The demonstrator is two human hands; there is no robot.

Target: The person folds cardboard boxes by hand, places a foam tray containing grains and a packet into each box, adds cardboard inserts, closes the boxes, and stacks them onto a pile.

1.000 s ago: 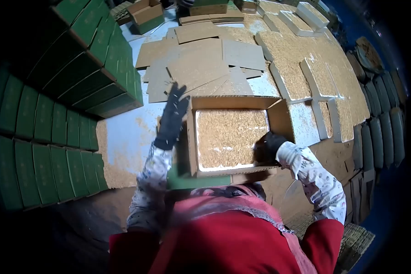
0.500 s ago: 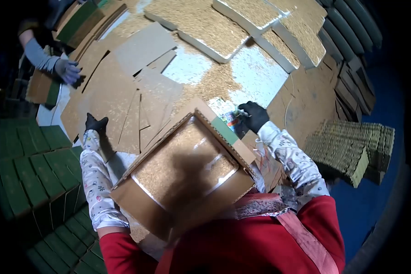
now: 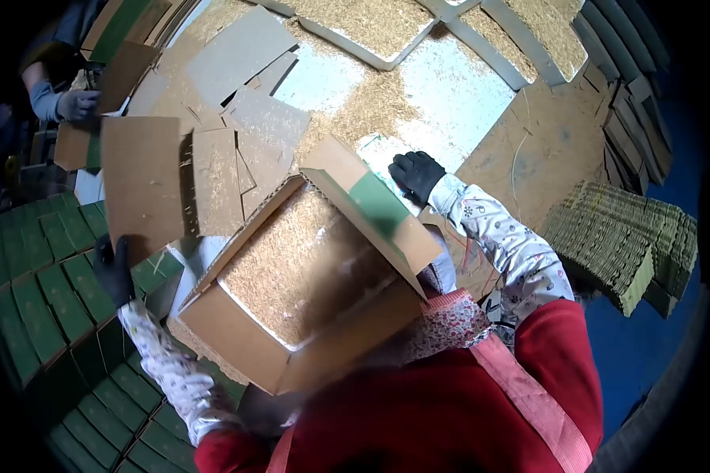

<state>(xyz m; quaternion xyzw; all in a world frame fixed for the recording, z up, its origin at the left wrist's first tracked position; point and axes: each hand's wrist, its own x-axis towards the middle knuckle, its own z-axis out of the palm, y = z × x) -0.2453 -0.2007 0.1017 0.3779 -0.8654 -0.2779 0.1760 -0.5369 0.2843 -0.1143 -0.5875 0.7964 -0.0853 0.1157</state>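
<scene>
My left hand (image 3: 115, 270), in a black glove, grips the lower edge of a flat brown cardboard sheet (image 3: 143, 185), which is tilted up off the table. My right hand (image 3: 416, 176), also black-gloved, has its fingers curled over a small white and green printed item (image 3: 383, 153) on the table; what it is stays unclear. Between my arms stands an open cardboard box (image 3: 252, 340) with a green band on its outside. Inside it lies a white-edged block covered with tan shavings (image 3: 284, 276), partly in shadow.
Shavings-filled white trays (image 3: 375, 51) stand at the top. Green boxes (image 3: 35, 307) are stacked at the left, and corrugated pieces (image 3: 607, 236) at the right. A co-worker's gloved hand (image 3: 77, 105) is at the upper left beside another box. More cardboard sheets (image 3: 241, 55) lie on the table.
My left hand has moved left and down and taken hold of a cardboard sheet, now raised. My right hand has closed over the printed item. The co-worker's hand has drawn back left.
</scene>
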